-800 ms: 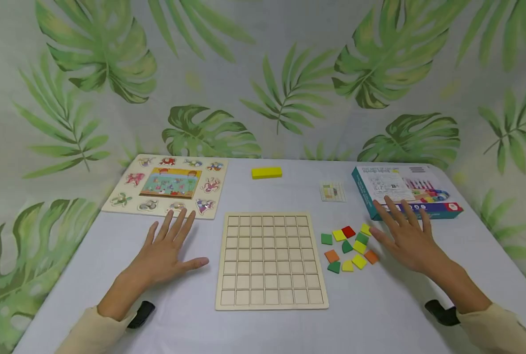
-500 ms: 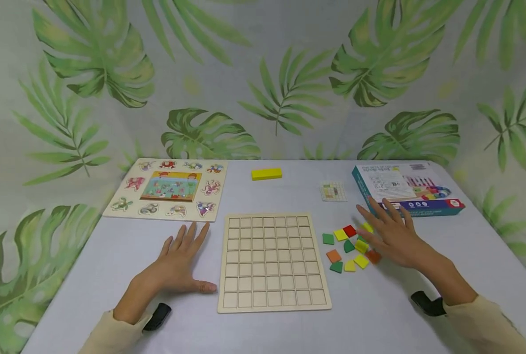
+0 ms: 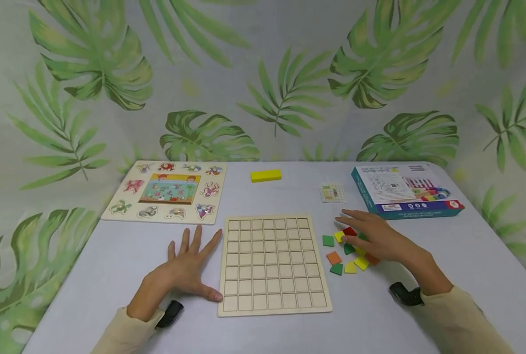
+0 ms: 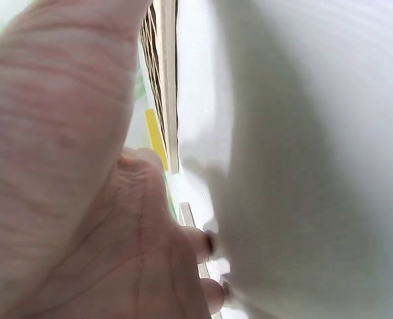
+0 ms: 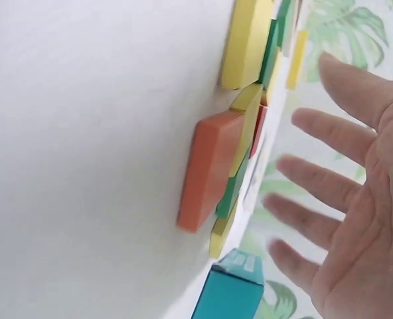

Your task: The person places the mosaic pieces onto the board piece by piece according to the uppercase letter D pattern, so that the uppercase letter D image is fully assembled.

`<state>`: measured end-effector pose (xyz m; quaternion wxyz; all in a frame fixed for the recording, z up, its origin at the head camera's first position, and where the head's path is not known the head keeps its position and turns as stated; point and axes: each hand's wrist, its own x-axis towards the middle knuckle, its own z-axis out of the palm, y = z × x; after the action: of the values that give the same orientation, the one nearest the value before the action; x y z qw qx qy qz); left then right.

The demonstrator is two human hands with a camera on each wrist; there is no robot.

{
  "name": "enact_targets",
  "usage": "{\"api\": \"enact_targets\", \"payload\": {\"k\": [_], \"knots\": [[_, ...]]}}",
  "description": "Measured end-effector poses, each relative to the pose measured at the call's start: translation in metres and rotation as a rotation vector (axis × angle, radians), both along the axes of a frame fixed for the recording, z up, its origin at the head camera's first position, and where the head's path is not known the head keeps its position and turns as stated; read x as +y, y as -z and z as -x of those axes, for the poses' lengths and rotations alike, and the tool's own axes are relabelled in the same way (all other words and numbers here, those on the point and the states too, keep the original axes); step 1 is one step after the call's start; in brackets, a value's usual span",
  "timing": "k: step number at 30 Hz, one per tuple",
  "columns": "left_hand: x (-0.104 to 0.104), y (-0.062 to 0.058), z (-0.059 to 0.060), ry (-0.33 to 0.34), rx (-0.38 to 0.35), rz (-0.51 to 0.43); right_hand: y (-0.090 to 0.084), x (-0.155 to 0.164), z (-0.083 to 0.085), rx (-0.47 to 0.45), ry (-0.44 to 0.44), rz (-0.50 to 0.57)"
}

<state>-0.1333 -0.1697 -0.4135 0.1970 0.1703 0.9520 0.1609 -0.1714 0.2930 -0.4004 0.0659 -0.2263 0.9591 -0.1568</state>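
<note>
A pale wooden grid board (image 3: 272, 265) lies in the middle of the white table. My left hand (image 3: 186, 268) is spread at its left side, thumb tip right at the lower left corner and fingers pointing away from me. To the right of the board lie several small coloured tiles, among them a green square (image 3: 328, 241), an orange square (image 3: 333, 257) and a yellow one (image 3: 361, 263). Over these tiles hovers my right hand (image 3: 378, 236), fingers extended and holding nothing; it hides part of the group. In the right wrist view an orange tile (image 5: 211, 171) shows close up beside the spread fingers.
A wooden sea-animal puzzle board (image 3: 130, 207) lies at the back left. Behind the grid are a yellow block (image 3: 266, 175) and a small pattern card (image 3: 333, 192). At the back right sits a teal and white box (image 3: 404, 189). A leaf-print cloth (image 3: 289, 142) hangs behind the table.
My left hand has moved right to the grid board's left edge. My right hand has moved left from near the box, over the tiles. The tiles and boards stay in place.
</note>
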Motion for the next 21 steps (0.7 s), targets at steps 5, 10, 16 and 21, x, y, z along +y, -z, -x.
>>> {"api": "enact_targets", "payload": {"k": [5,10,16,21], "knots": [[0.0037,-0.0015,0.0004,0.002,-0.021,0.025,-0.0019,-0.0036,0.0042,-0.070,-0.006,0.048],[0.0068,-0.0038,0.0004,-0.001,-0.059,0.032,0.0011,-0.0046,0.0059,-0.075,-0.005,0.046],[0.0072,-0.0051,0.0009,-0.003,-0.078,0.051,0.0022,-0.0077,0.0068,-0.051,-0.002,0.020],[0.0084,-0.0026,0.0045,0.008,-0.072,0.056,-0.0022,-0.0084,0.0070,-0.032,0.001,0.003]]}}
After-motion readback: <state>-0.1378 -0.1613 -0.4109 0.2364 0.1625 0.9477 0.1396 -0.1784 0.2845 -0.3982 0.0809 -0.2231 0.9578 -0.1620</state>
